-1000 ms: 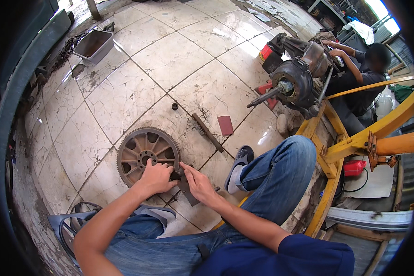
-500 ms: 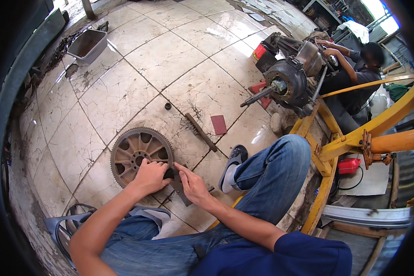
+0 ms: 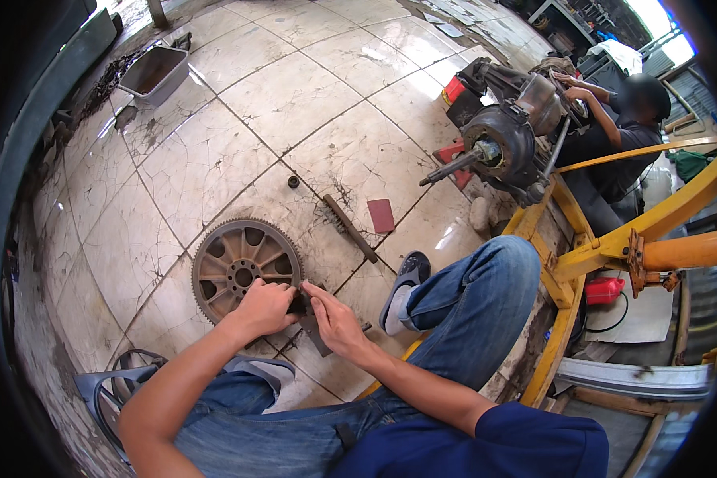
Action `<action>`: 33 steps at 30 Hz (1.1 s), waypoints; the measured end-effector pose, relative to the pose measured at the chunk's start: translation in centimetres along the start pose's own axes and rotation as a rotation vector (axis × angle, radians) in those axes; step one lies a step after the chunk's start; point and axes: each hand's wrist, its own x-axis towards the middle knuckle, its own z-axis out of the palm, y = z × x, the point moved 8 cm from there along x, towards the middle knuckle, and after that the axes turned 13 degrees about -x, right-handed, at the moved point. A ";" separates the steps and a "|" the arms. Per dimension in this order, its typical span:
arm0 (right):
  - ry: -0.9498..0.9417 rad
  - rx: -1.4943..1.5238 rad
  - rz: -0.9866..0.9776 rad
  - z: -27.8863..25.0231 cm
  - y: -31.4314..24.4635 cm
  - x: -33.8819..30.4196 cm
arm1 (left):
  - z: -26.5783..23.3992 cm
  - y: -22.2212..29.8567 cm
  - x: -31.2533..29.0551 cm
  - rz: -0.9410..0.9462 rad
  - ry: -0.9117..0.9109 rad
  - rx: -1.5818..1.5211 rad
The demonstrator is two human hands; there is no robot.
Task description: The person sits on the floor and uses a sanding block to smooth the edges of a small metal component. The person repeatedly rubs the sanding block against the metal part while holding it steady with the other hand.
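Observation:
A toothed flywheel (image 3: 215, 275) lies flat on the tiles in front of me. My left hand (image 3: 268, 307) is over its lower right rim, fingers curled around a small dark part (image 3: 298, 303) whose kind I cannot make out. From the other side my right hand (image 3: 338, 325) meets the same part, its fingertips pressed close to it. Under the right hand is a flat grey piece (image 3: 314, 336), mostly covered. Beyond the hands lie a wire brush with a long handle (image 3: 349, 227), a dark red sheet of sandpaper (image 3: 381, 216) and a small dark ring-shaped part (image 3: 293, 182).
A grey basin (image 3: 155, 76) stands at the far left. On the right, a large gear housing with a shaft (image 3: 494, 143) sits by a yellow frame (image 3: 562, 287), where another person (image 3: 613, 135) works. A red container (image 3: 604, 290) is behind the frame.
My left hand has shifted slightly right, away from the flywheel's hub, so the centre hole shows more fully. The right hand stays nearly in place.

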 end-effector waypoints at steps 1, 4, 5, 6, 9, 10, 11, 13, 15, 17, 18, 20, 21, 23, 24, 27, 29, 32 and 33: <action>0.032 -0.008 -0.047 -0.3 -0.4 0.1 | 0.1 0.0 0.0 -0.017 -0.021 -0.004; -0.047 0.000 0.043 0.2 0.2 0.3 | 0.3 -0.2 0.1 -0.049 -0.067 -0.006; -0.035 0.019 0.037 0.1 0.2 0.3 | 0.5 -0.2 0.1 -0.047 -0.071 0.000; -0.022 0.038 0.030 0.1 0.2 0.2 | 0.7 -0.3 0.0 -0.045 -0.075 0.006; -0.025 0.033 0.046 0.2 0.4 -0.1 | 0.5 0.0 0.1 -0.030 -0.053 0.014; -0.028 0.019 0.054 0.2 0.5 0.0 | 0.5 -0.1 0.1 -0.035 -0.053 -0.003; -0.050 0.010 0.080 0.3 0.7 0.0 | 0.5 -0.1 0.1 -0.039 -0.053 -0.021; -0.094 -0.009 0.131 0.3 1.1 0.1 | 0.4 -0.2 0.1 -0.047 -0.066 -0.027; -0.026 0.005 0.052 -0.4 0.0 -0.3 | 0.4 -0.1 0.1 -0.052 -0.093 -0.004; -0.014 -0.007 0.049 -0.6 -0.2 -0.5 | 0.2 -0.1 0.1 -0.031 -0.059 -0.026; -0.035 -0.025 0.084 -0.3 0.2 -0.4 | 0.1 -0.2 0.1 -0.020 -0.042 -0.037; -0.084 -0.023 0.154 0.2 1.0 -0.3 | 0.4 -0.4 0.1 -0.005 -0.016 -0.021; -0.113 -0.003 0.189 0.3 1.5 -0.2 | 0.5 -0.4 0.1 0.002 -0.002 -0.013; -0.114 0.008 0.178 0.2 1.3 -0.1 | 0.6 -0.2 0.2 0.035 0.001 0.012; -0.084 -0.003 0.130 -0.2 0.8 -0.2 | 0.6 0.0 0.2 0.050 0.004 0.025; -0.126 -0.061 0.177 0.0 1.0 -0.1 | 0.8 -0.6 0.2 0.029 0.016 -0.047; -0.142 -0.057 0.210 0.2 1.2 0.0 | 0.8 -0.6 0.3 -0.010 -0.045 -0.037; -0.096 -0.005 0.139 -0.2 0.7 -0.5 | 0.5 -0.4 0.1 -0.007 -0.054 -0.018; -0.068 -0.008 0.094 -0.4 0.3 -0.5 | 0.3 -0.4 0.0 0.004 -0.044 -0.011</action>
